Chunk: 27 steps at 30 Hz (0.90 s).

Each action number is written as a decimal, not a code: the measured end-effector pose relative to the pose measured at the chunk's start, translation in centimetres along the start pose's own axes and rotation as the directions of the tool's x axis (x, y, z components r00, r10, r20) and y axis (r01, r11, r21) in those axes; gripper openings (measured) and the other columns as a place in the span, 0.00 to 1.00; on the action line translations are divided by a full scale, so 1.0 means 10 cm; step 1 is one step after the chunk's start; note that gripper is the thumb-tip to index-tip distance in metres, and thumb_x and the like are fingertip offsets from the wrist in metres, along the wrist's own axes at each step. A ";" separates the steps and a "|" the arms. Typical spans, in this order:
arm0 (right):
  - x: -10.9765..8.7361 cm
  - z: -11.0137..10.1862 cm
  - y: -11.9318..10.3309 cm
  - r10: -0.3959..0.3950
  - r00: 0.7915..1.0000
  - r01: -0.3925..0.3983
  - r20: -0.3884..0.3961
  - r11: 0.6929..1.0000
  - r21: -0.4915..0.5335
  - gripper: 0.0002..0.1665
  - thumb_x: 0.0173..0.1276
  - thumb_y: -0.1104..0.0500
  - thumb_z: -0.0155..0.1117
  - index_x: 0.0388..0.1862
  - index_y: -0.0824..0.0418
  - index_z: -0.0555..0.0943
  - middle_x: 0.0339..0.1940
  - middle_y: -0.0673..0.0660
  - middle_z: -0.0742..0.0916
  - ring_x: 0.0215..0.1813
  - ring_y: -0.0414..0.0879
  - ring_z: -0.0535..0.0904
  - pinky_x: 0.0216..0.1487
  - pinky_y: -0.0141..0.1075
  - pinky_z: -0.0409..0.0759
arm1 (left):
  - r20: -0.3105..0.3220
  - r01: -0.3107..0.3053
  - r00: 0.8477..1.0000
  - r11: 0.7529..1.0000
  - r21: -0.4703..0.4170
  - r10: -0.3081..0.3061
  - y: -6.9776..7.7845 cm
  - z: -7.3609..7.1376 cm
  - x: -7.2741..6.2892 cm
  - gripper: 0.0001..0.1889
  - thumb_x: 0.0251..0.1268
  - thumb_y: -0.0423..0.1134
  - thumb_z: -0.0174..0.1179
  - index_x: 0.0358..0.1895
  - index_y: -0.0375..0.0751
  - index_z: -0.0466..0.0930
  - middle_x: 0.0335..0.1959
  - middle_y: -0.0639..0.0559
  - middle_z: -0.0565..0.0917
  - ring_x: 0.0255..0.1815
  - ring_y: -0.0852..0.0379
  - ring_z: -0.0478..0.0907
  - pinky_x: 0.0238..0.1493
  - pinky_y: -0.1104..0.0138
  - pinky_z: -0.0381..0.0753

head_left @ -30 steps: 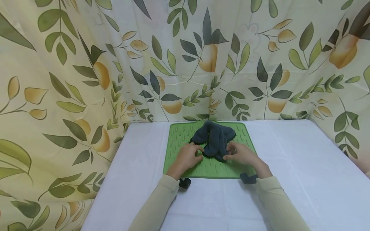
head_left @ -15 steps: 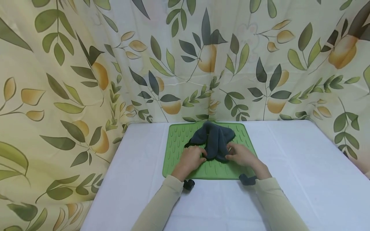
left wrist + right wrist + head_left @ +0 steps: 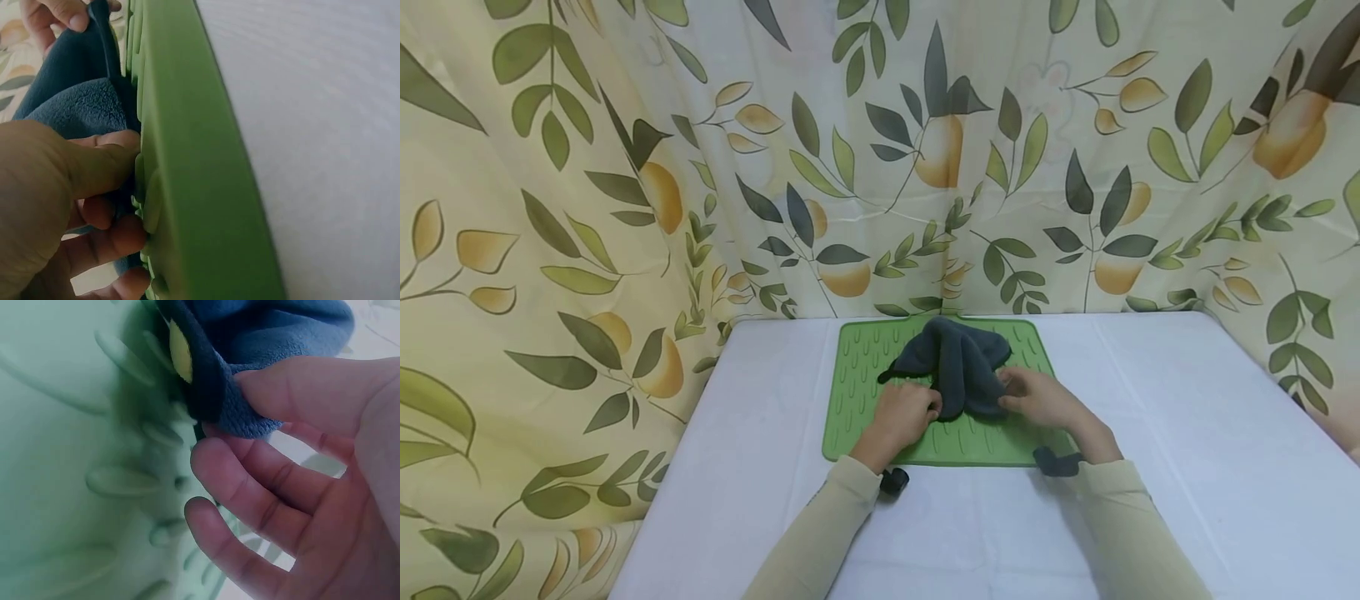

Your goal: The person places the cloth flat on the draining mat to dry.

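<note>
1. Bkgd: pale curtain [image 3: 880, 125] w/ leaf-&-fruit print, behind table & to both sides.
2. Table [image 3: 1150, 417]: white covering. Green mat [image 3: 853, 400] lies flat at far side, back edge nr curtain; raised ridges on top.
3. Dk blue cloth [image 3: 951, 362]: on mat, mid to far part, rumpled into folds running twd person. Dk trim on edge. Small yellow patch [image 3: 181, 350] nr its edge, R-wrist view.
4. L hand [image 3: 906, 414]: at cloth's near-L edge. Thumb & forefinger pinching cloth; other fingers bent, tips down by mat ridges (L-wrist view).
5. R hand [image 3: 1041, 398]: at cloth's near-R edge. Thumb on one face, forefinger on other, cloth pinched btwn; remaining fingers loosely bent, spread a bit, below the pinch in R-wrist view.
6. Hands apart, cloth folds btwn them.
7. Pale sleeves [image 3: 820, 533] on both forearms. Blk device [image 3: 894, 482] at L wrist; dk grey device [image 3: 1056, 462] at R wrist.
</note>
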State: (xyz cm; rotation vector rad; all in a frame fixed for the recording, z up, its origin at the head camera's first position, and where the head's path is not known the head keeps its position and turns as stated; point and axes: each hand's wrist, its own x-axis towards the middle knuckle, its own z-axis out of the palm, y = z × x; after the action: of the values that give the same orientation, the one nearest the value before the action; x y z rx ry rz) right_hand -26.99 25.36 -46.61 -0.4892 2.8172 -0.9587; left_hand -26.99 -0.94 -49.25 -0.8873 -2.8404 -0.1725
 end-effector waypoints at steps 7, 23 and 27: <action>-0.06 -0.12 0.06 0.033 0.998 -0.033 -0.045 0.999 0.002 0.10 0.70 0.62 0.66 0.48 0.62 0.82 0.41 0.58 0.88 0.46 0.51 0.83 0.45 0.43 0.78 | 0.068 -0.028 0.997 0.999 -0.030 0.030 -0.04 -0.04 -0.01 0.15 0.76 0.41 0.59 0.27 0.54 0.70 0.23 0.61 0.71 0.25 0.62 0.67 0.35 0.63 0.67; -0.23 -0.38 0.21 0.097 0.989 -0.091 -0.110 0.994 0.052 0.09 0.72 0.65 0.61 0.49 0.64 0.80 0.45 0.63 0.86 0.47 0.55 0.82 0.43 0.40 0.77 | 0.108 0.057 0.994 0.963 -0.263 -0.030 -0.51 -0.39 -0.08 0.09 0.78 0.33 0.53 0.34 0.46 0.70 0.36 0.53 0.70 0.38 0.56 0.67 0.39 0.66 0.68; -0.26 -0.43 0.25 0.115 0.988 -0.107 -0.103 0.991 0.080 0.09 0.71 0.66 0.61 0.49 0.65 0.79 0.46 0.65 0.85 0.44 0.52 0.81 0.41 0.40 0.79 | 0.184 0.089 0.983 0.925 -0.368 -0.021 -0.63 -0.45 -0.14 0.09 0.79 0.32 0.51 0.35 0.44 0.74 0.36 0.53 0.73 0.45 0.52 0.75 0.45 0.63 0.73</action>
State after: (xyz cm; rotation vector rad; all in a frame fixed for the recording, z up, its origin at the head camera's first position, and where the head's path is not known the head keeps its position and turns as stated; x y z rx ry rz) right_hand -26.19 30.59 -44.71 -0.2762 2.8543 -1.0935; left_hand -28.91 -7.59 -45.45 -0.9292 -3.0553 -0.7003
